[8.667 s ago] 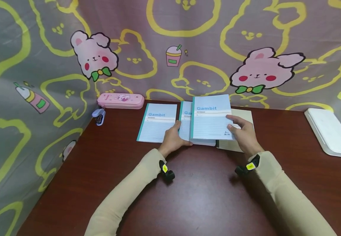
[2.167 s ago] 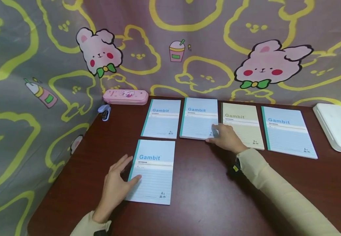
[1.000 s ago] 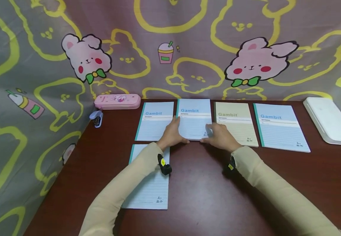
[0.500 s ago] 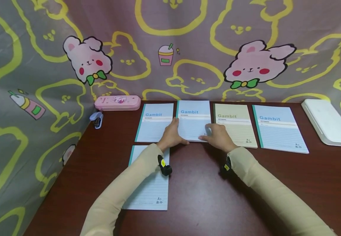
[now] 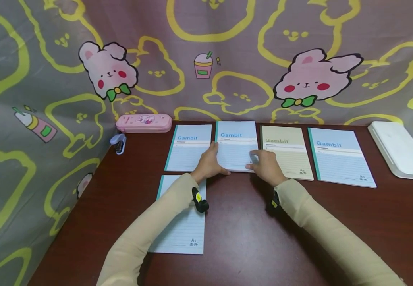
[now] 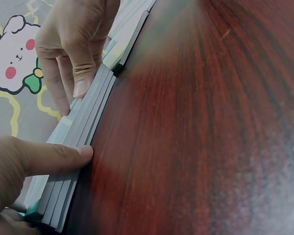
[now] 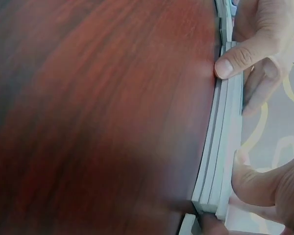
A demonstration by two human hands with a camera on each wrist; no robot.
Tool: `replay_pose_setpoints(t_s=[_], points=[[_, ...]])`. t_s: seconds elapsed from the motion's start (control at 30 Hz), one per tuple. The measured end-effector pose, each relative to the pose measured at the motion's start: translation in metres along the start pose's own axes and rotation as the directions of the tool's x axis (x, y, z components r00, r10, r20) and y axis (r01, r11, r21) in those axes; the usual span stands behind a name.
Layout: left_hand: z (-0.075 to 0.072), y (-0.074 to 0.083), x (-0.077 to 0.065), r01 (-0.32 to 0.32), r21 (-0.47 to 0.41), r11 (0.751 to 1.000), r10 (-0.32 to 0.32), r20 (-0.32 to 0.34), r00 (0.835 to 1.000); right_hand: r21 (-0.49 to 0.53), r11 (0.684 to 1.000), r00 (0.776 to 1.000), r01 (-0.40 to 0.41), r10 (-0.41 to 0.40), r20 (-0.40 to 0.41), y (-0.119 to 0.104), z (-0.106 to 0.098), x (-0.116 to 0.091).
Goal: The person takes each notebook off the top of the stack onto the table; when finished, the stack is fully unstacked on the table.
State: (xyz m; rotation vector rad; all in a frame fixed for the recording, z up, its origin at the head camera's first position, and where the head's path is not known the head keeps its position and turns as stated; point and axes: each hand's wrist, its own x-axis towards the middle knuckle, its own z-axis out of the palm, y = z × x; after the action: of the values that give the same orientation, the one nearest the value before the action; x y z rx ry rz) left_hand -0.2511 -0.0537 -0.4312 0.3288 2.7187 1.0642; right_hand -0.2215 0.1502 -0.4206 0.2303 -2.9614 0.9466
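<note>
A stack of blue Gambit notebooks (image 5: 236, 145) lies at the back middle of the table, its several layered edges showing in both wrist views. My left hand (image 5: 208, 163) holds its lower left corner, thumb (image 6: 63, 157) across the front edges and fingers along the spine side. At the lower right corner my right hand (image 5: 266, 166) grips the stack, with the thumb (image 7: 245, 183) against it. Left of the stack is another blue notebook (image 5: 186, 153). A tan notebook (image 5: 286, 153) and a blue one (image 5: 342, 157) lie to the right.
One more blue notebook (image 5: 181, 234) lies in front, partly under my left forearm. A pink pencil case (image 5: 143, 123) and a purple stapler (image 5: 118, 143) are at the back left. A white flat box (image 5: 401, 151) sits far right. Patterned cloth hangs behind.
Earlier overlapping notebooks now lie separately, and my right hand no longer holds one raised. My left hand has moved from the front notebook to the stack. Over the last second, both hands have barely moved.
</note>
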Motion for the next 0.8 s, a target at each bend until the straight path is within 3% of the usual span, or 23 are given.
replay_pose_setpoints(t_s=[0.37,0.43,0.5,0.57,0.67,0.73,0.8], points=[[0.000,-0.001,0.000,-0.001,-0.009,1.000,0.001,-0.014,1.000,-0.076,0.997,0.999,0.003,-0.001,0.032,-0.006,-0.015,0.006],[0.000,-0.001,0.000,0.001,-0.005,1.000,-0.001,-0.013,1.000,-0.010,0.999,0.998,-0.034,0.034,0.049,-0.006,-0.021,0.008],[0.000,0.000,-0.001,0.003,-0.006,1.000,-0.003,-0.010,1.000,0.120,0.989,0.994,-0.090,0.081,0.076,-0.004,-0.027,0.012],[-0.001,0.000,-0.001,0.007,-0.014,1.000,-0.007,-0.006,1.000,0.291,0.945,0.985,-0.152,0.122,0.120,0.000,-0.030,0.016],[-0.002,0.000,-0.003,0.018,-0.025,1.000,-0.018,-0.005,1.000,0.485,0.843,0.967,-0.232,0.149,0.204,0.005,-0.031,0.021],[-0.002,0.000,-0.003,0.025,-0.032,0.999,-0.025,-0.006,1.000,0.543,0.795,0.957,-0.270,0.157,0.245,0.008,-0.029,0.023],[-0.002,0.000,-0.004,0.022,-0.034,0.999,-0.022,-0.008,1.000,0.570,0.769,0.952,-0.290,0.170,0.255,0.011,-0.028,0.023]])
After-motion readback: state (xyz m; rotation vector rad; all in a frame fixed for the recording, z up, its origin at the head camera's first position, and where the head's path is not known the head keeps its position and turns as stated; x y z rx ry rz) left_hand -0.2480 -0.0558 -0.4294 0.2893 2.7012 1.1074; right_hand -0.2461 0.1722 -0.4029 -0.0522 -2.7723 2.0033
